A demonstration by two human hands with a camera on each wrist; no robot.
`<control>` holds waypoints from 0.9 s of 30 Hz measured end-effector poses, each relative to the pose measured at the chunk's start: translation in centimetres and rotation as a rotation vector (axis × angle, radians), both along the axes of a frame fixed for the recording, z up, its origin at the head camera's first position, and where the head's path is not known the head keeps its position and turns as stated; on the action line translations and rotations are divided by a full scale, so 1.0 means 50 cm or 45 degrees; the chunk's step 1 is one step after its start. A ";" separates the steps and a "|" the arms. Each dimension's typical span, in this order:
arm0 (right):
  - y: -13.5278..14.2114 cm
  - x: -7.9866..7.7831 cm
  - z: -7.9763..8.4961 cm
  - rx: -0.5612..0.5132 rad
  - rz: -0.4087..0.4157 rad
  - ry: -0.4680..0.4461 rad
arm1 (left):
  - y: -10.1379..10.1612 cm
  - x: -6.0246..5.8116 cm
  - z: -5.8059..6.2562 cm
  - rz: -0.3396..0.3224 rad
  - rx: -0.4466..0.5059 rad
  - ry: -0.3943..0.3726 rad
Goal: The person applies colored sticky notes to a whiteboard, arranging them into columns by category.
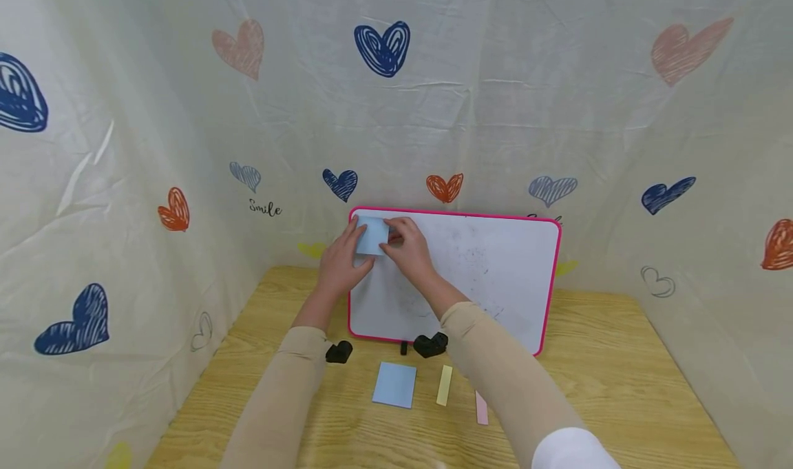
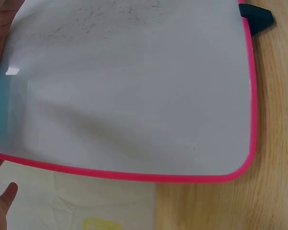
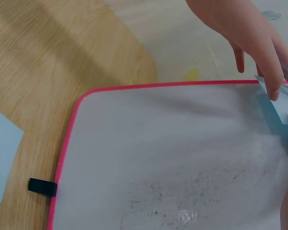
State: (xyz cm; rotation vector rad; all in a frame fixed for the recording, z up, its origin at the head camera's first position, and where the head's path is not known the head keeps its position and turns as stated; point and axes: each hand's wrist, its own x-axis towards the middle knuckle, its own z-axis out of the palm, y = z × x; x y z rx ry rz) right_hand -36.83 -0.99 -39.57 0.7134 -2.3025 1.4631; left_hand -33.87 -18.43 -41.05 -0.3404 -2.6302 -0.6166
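A light blue sticky note (image 1: 373,235) lies against the upper left corner of a pink-framed whiteboard (image 1: 495,269), which leans upright on the table. My left hand (image 1: 339,262) touches the note's left side with extended fingers, its thumb spread away below. On the other side, my right hand (image 1: 409,248) pinches the note's right edge between thumb and fingers. The right wrist view shows the note's edge (image 3: 273,103) tilted up from the board, with a left fingertip on it. Only part of the note (image 2: 1,105) shows in the left wrist view.
A blue sticky pad (image 1: 394,385), a yellow strip (image 1: 444,385) and a pink strip (image 1: 481,408) lie on the wooden table (image 1: 619,372) before the board. Black feet (image 1: 430,345) stand at the board's lower edge. A heart-patterned curtain (image 1: 464,111) hangs behind and beside the table.
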 end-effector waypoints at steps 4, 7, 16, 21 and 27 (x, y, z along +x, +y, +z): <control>0.002 0.003 0.000 0.016 0.013 -0.006 | 0.001 0.001 0.000 -0.007 0.002 0.003; 0.004 0.004 0.001 0.028 0.011 -0.002 | 0.002 0.002 0.000 -0.010 0.006 -0.006; 0.017 0.007 0.003 0.047 -0.030 0.080 | 0.004 0.004 0.001 0.012 0.017 -0.038; 0.023 0.011 0.006 0.077 -0.046 0.192 | 0.002 0.003 0.001 0.003 0.015 -0.045; 0.024 0.013 0.016 0.272 0.048 0.514 | 0.002 0.004 0.003 0.004 -0.002 -0.040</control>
